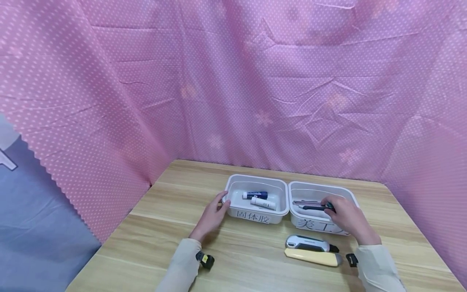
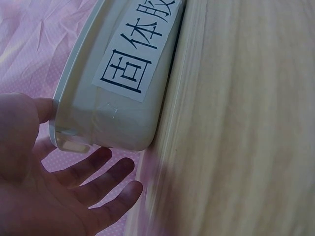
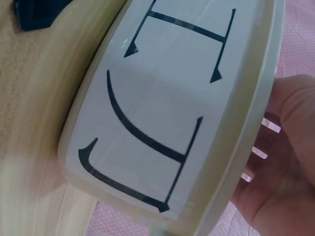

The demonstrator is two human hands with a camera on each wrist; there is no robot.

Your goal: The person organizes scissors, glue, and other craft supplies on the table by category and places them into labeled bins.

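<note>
My left hand (image 1: 213, 215) rests at the near-left corner of the left white plastic bin (image 1: 258, 177), thumb and index finger at its rim. The other fingers spread loosely below the rim in the left wrist view. Inside lie a blue-and-white glue stick (image 1: 260, 195) and a white glue stick (image 1: 265, 203). My right hand (image 1: 344, 213) reaches over the right white plastic bin (image 1: 321, 186) and pinches the end of a dark utility knife (image 1: 311, 208). Beside that knife lies a thin purplish-grey knife (image 1: 306, 202). In the right wrist view the bin wall hides my fingertips.
A white-and-black utility knife (image 1: 308, 243) and a yellow utility knife (image 1: 311, 257) lie on the wooden table (image 1: 248, 259) before the right bin. Both bins carry printed front labels. Pink dotted cloth (image 1: 255, 89) hangs behind the table.
</note>
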